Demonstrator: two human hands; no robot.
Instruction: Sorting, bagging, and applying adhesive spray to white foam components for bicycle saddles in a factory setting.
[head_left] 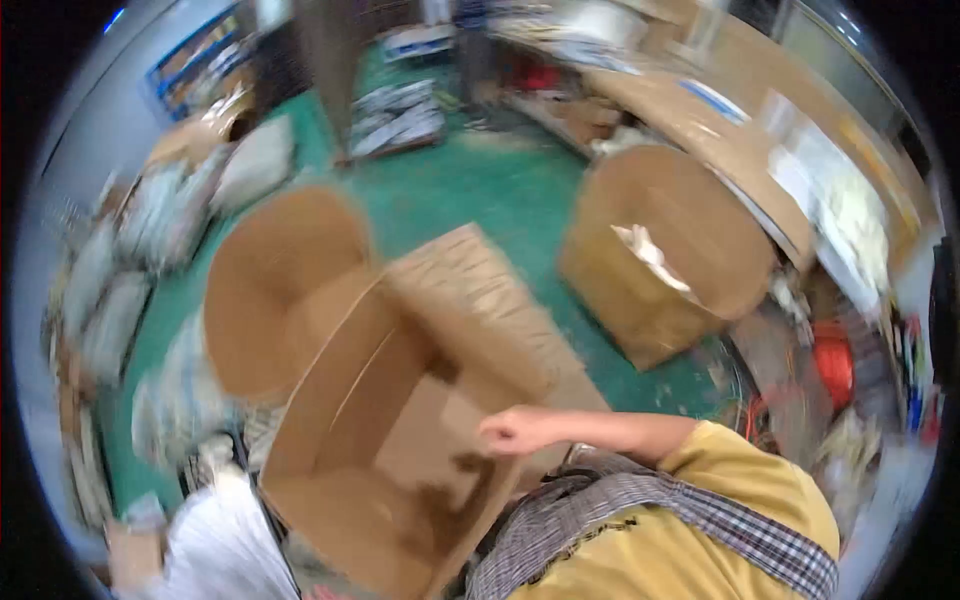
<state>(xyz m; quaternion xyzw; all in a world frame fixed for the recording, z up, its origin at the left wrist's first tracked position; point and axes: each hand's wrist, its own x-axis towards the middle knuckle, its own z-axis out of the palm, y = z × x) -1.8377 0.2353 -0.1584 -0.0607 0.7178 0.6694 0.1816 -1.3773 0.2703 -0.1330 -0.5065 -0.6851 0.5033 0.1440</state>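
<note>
A large open cardboard box (400, 440) stands on the green floor in front of me, its flaps spread and its inside empty. My right hand (510, 432) reaches across from the right on a bare forearm below a yellow sleeve. Its fingers are curled at the box's near right wall, by the corrugated flap (480, 300). The picture is motion-blurred, so the grip is hard to make out. My left hand is out of sight.
A second cardboard box (660, 250) with white crumpled sheet in it stands to the right. A long cardboard-topped bench (720, 130) runs along the right. White packed bags (150, 220) pile up at the left, and one white bag (220, 550) lies at the lower left.
</note>
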